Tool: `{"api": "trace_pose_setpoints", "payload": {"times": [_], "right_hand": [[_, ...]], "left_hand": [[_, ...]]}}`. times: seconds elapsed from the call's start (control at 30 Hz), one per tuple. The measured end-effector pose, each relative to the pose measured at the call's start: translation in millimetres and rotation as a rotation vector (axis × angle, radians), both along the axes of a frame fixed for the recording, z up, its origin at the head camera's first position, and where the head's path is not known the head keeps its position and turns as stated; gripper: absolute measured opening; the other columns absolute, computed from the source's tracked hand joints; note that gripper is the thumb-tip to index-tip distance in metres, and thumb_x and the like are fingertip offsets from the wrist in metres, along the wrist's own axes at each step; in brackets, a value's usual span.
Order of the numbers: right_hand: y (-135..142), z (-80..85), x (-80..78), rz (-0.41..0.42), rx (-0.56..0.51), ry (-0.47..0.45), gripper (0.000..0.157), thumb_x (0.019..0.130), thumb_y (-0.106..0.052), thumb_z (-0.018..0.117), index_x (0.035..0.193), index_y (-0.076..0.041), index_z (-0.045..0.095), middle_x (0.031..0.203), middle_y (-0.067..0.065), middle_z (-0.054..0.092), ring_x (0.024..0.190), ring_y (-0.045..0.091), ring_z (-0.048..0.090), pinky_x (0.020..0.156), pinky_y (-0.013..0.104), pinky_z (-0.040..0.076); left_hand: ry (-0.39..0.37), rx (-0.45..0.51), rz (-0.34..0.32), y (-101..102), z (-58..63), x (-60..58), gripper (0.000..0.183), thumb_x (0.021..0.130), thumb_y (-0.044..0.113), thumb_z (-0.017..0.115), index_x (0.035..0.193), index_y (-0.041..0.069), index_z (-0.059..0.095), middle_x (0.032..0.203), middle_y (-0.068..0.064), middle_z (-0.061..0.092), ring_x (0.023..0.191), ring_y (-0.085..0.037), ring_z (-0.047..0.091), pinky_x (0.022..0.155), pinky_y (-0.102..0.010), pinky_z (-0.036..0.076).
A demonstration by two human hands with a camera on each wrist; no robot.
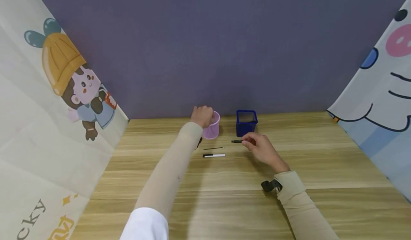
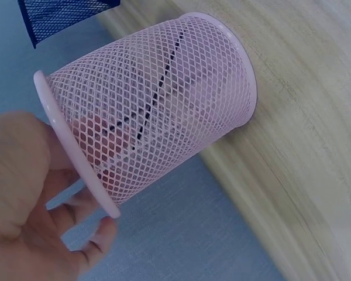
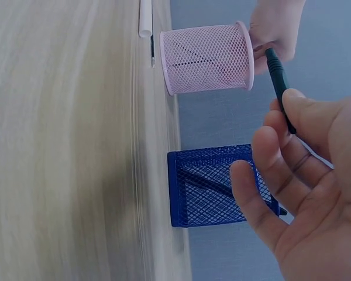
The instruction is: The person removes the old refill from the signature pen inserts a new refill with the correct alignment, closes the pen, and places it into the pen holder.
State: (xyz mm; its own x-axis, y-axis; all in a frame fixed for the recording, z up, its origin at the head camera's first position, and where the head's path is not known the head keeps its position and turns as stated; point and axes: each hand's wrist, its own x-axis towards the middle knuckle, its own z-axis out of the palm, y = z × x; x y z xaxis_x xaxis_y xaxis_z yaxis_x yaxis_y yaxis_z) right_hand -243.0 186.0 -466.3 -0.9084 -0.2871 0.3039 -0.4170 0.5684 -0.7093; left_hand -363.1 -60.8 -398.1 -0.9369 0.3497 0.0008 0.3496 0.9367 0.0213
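Two hands [image 1: 203, 116] [image 1: 261, 149] touch one pink cup [image 1: 212, 131] and one dark pen [image 3: 277, 76].

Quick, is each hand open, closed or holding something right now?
Left hand: at the pink cup; whether it grips anything cannot be told.
Right hand: holding a dark pen.

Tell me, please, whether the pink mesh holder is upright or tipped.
Upright: in the head view, the pink mesh holder stands base-down on the table, its rim uppermost.
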Motion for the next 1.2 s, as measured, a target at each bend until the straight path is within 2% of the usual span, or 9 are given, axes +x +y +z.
{"api": "trace_pose_setpoints", "payload": {"times": [0.17,0.37,0.5,0.63,0.87,0.93,1.03,1.2], "right_hand": [[0.1,2.5,2.1,-0.014,0.007,-0.007,0.012,0.101,-0.016,0.065,0.106,-0.009,0.072,0.084,0.015,0.069,0.067,0.011,0.054,0.061,0.025,0.046],[-1.2,4.4,4.2,-0.010,-0.007,-0.028,0.013,0.102,-0.016,0.064,0.108,-0.008,0.072,0.085,0.016,0.069,0.067,0.012,0.054,0.061,0.026,0.046],[-2.4,3.3,4.6,-0.010,-0.016,-0.023,0.012,0.102,-0.015,0.064,0.107,-0.007,0.072,0.085,0.016,0.069,0.066,0.011,0.054,0.061,0.026,0.046],[-3.5,2.9,4.5,-0.007,-0.027,-0.015,0.012,0.101,-0.015,0.065,0.107,-0.007,0.072,0.084,0.015,0.069,0.066,0.010,0.055,0.060,0.025,0.047],[-4.5,4.7,4.1,-0.014,-0.039,-0.012,0.012,0.101,-0.015,0.065,0.107,-0.008,0.071,0.082,0.011,0.068,0.065,0.011,0.055,0.058,0.026,0.047],[-4.6,5.7,4.2,-0.019,-0.035,-0.017,0.012,0.102,-0.016,0.064,0.108,-0.009,0.071,0.082,0.007,0.067,0.065,0.012,0.055,0.058,0.026,0.047],[-5.0,7.6,4.5,-0.014,-0.032,-0.021,0.012,0.102,-0.017,0.063,0.109,-0.010,0.071,0.083,0.005,0.067,0.066,0.014,0.056,0.059,0.027,0.048],[-6.2,10.1,3.9,-0.013,-0.038,-0.008,0.013,0.103,-0.018,0.063,0.110,-0.011,0.071,0.082,0.007,0.066,0.065,0.015,0.055,0.058,0.028,0.047]], "left_hand": [[0.091,0.035,-0.020,-5.6,0.1,0.1,0.025,0.093,0.014,0.073,0.116,0.020,0.078,0.119,-0.007,0.076,0.110,-0.028,0.069,0.105,-0.051,0.046],[0.294,0.062,-0.038,-16.7,3.1,5.5,0.032,0.090,0.004,0.070,0.115,0.022,0.078,0.113,-0.001,0.078,0.104,-0.024,0.070,0.095,-0.045,0.051],[0.456,0.192,-0.051,-26.3,3.4,10.4,0.031,0.089,-0.002,0.067,0.110,0.018,0.079,0.109,-0.001,0.079,0.097,-0.022,0.071,0.084,-0.040,0.053],[0.618,0.328,-0.060,-35.7,0.5,12.6,0.022,0.093,0.001,0.066,0.106,0.014,0.079,0.105,-0.003,0.080,0.091,-0.022,0.071,0.080,-0.037,0.053],[0.856,0.539,-0.116,-48.6,-7.9,17.9,0.016,0.090,-0.003,0.070,0.100,0.006,0.078,0.095,-0.009,0.079,0.083,-0.027,0.069,0.076,-0.040,0.052],[0.900,0.577,-0.118,-51.1,-10.2,19.8,0.014,0.089,-0.002,0.072,0.099,0.005,0.078,0.093,-0.010,0.079,0.082,-0.027,0.069,0.076,-0.040,0.052],[0.926,0.606,-0.095,-54.1,-12.6,23.8,0.010,0.089,0.001,0.074,0.098,0.004,0.078,0.092,-0.010,0.078,0.082,-0.028,0.069,0.076,-0.040,0.054],[0.874,0.623,-0.030,-56.8,-15.8,35.5,0.008,0.091,0.006,0.075,0.098,0.005,0.078,0.092,-0.010,0.079,0.083,-0.027,0.070,0.075,-0.039,0.055]]}}
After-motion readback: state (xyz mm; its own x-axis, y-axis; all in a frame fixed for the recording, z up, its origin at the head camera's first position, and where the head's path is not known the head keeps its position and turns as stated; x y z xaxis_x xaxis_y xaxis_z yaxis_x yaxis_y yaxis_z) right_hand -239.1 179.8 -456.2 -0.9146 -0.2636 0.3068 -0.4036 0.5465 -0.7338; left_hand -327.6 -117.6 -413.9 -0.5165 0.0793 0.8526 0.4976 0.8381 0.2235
